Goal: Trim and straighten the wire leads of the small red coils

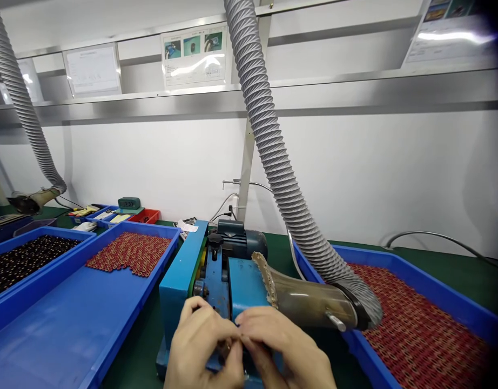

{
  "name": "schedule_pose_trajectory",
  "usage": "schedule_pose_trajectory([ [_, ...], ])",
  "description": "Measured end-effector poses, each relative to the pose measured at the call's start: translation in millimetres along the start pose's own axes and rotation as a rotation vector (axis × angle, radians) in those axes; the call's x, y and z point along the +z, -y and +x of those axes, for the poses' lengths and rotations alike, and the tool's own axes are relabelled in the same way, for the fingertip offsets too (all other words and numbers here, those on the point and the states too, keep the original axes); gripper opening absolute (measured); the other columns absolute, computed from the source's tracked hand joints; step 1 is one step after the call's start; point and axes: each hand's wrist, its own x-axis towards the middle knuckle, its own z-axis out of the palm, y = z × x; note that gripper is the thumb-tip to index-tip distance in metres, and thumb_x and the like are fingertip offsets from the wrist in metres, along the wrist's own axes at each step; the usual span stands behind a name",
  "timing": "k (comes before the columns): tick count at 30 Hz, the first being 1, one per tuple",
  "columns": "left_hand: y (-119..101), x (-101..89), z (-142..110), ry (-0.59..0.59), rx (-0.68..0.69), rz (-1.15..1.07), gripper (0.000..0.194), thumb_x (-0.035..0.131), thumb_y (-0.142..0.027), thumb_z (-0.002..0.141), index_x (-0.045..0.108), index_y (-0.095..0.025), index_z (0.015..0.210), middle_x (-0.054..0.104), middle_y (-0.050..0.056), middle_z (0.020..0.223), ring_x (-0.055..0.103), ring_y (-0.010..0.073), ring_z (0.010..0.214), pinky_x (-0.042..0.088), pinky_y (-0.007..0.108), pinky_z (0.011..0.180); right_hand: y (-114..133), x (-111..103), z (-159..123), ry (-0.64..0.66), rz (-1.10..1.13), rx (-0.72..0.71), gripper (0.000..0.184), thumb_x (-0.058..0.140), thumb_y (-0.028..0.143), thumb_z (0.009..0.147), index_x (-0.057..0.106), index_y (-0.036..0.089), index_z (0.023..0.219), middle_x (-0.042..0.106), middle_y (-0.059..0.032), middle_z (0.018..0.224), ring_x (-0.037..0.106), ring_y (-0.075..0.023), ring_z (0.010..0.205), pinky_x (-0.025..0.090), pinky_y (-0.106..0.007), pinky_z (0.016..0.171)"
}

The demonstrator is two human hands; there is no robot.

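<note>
My left hand (202,343) is closed, with its thumb and fingertips pinched together in front of the blue machine (183,275). A bit of something small and brownish shows between its thumb and fingers, mostly hidden. My right hand (285,343) meets it from the right, fingers curled and fingertips pressed against the left ones. What the right fingertips grip is covered. Both hands are over the machine's near end, beside its blue cover (249,278). A dark motor (249,243) sits at the machine's back.
At right, a blue tray (395,259) holds many small red ring-shaped parts (419,324). At left, another blue tray (82,308) has similar red parts (131,251) at its far end. Black parts (30,259) fill a further tray. A grey hose (269,129) with a translucent nozzle (314,297) hangs close right.
</note>
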Motion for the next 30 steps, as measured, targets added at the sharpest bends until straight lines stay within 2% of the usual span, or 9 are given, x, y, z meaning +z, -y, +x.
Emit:
schedule_pose_trajectory([
  [5, -4.8, 9.5, -3.5, -0.135, 0.084, 0.279, 0.023, 0.050, 0.000, 0.080, 0.051, -0.023, 0.081, 0.055, -0.007, 0.056, 0.050, 0.0104, 0.051, 0.038, 0.036, 0.080, 6.2, 4.8, -0.1, 0.078, 0.421, 0.684, 0.039, 0.050, 0.048, 0.094, 0.047, 0.021, 0.067, 0.041, 0.0049, 0.053, 0.040, -0.0123, 0.047, 0.033, -0.025, 0.048],
  [7, -5.2, 8.7, -2.4, -0.132, 0.040, 0.203, 0.023, 0.049, 0.000, 0.081, 0.049, -0.023, 0.079, 0.051, -0.009, 0.056, 0.047, 0.0093, 0.050, 0.039, 0.033, 0.080, 5.4, 2.9, 1.0, 0.111, 0.636, 0.758, 0.047, 0.050, 0.056, 0.092, 0.045, 0.021, 0.062, 0.039, 0.0060, 0.048, 0.040, -0.0115, 0.043, 0.034, -0.025, 0.047],
  [12, -3.6, -0.1, 2.5, -0.074, -0.145, -0.094, 0.021, 0.044, -0.005, 0.082, 0.045, -0.025, 0.075, 0.046, -0.008, 0.060, 0.045, 0.0096, 0.055, 0.042, 0.022, 0.062, -2.6, -2.1, 1.2, -0.014, 0.257, 0.319, 0.007, 0.065, 0.027, 0.089, 0.069, 0.024, 0.085, 0.068, -0.0018, 0.075, 0.062, -0.0169, 0.069, 0.048, -0.026, 0.066],
  [16, -0.8, -1.8, 1.1, -0.011, -0.074, -0.069, 0.022, 0.044, -0.003, 0.082, 0.046, -0.025, 0.078, 0.048, -0.008, 0.060, 0.046, 0.0097, 0.055, 0.044, 0.023, 0.063, -5.8, 0.2, -0.3, 0.036, 0.039, -0.051, 0.030, 0.058, 0.001, 0.086, 0.065, 0.025, 0.101, 0.071, -0.0031, 0.084, 0.067, -0.0198, 0.079, 0.053, -0.029, 0.075],
  [19, -1.3, 3.0, -2.7, -0.044, 0.050, 0.151, 0.023, 0.048, 0.000, 0.080, 0.049, -0.023, 0.081, 0.052, -0.008, 0.058, 0.049, 0.0095, 0.051, 0.042, 0.032, 0.077, -2.0, 3.9, -2.0, -0.027, -0.086, 0.079, 0.015, 0.053, 0.013, 0.092, 0.060, 0.022, 0.082, 0.062, -0.0023, 0.070, 0.060, -0.0185, 0.064, 0.047, -0.029, 0.063],
  [22, -4.1, 7.8, -4.7, -0.119, 0.109, 0.287, 0.022, 0.053, 0.000, 0.079, 0.053, -0.022, 0.081, 0.055, -0.007, 0.056, 0.051, 0.0102, 0.052, 0.038, 0.037, 0.082, 3.1, 4.2, -1.7, 0.073, 0.318, 0.611, 0.039, 0.047, 0.045, 0.096, 0.046, 0.022, 0.065, 0.041, 0.0049, 0.050, 0.040, -0.0130, 0.043, 0.032, -0.025, 0.044],
  [24, -5.4, 8.5, -3.9, -0.136, 0.078, 0.253, 0.023, 0.051, 0.001, 0.080, 0.051, -0.022, 0.080, 0.053, -0.008, 0.056, 0.049, 0.0093, 0.051, 0.038, 0.035, 0.082, 4.0, 1.4, -0.2, 0.122, 0.560, 0.759, 0.049, 0.045, 0.057, 0.093, 0.044, 0.022, 0.059, 0.036, 0.0068, 0.044, 0.039, -0.0121, 0.039, 0.033, -0.024, 0.043],
  [29, -2.2, 2.1, 0.6, -0.093, -0.149, -0.126, 0.022, 0.046, -0.004, 0.080, 0.047, -0.025, 0.073, 0.047, -0.008, 0.058, 0.045, 0.0103, 0.053, 0.043, 0.025, 0.065, -2.5, -5.8, 2.2, 0.013, 0.227, 0.268, 0.005, 0.065, 0.025, 0.089, 0.070, 0.024, 0.087, 0.071, -0.0023, 0.076, 0.065, -0.0179, 0.071, 0.051, -0.027, 0.069],
  [30, -1.1, 0.6, 1.1, -0.083, -0.172, -0.186, 0.020, 0.046, -0.006, 0.080, 0.047, -0.025, 0.073, 0.048, -0.007, 0.059, 0.046, 0.0111, 0.055, 0.043, 0.023, 0.061, -4.1, -5.5, 1.8, 0.046, 0.193, 0.167, 0.014, 0.065, 0.016, 0.088, 0.070, 0.027, 0.096, 0.073, -0.0024, 0.083, 0.067, -0.0189, 0.075, 0.053, -0.028, 0.072],
])
